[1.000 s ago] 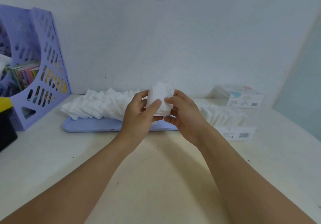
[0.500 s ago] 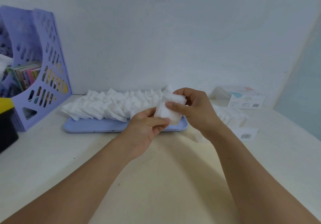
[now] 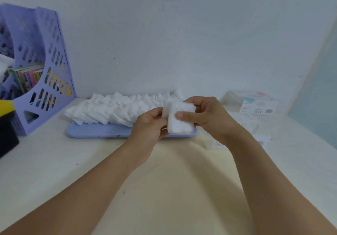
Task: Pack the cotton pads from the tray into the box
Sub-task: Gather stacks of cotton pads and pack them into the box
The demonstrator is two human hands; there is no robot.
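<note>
Centrally, the right hand grips a small stack of white square cotton pads, thumb pressed on its front face, while the left hand pinches the stack's left edge with curled fingers. Both hold it in the air just above the right end of a flat pale-blue plastic tray, where a long row of loose white cotton pads lies overlapped. Right of the hands, blurred, an open white cardboard box sits on the cream table, with a second white carton behind it. A lilac perforated file holder stands far left.
</note>
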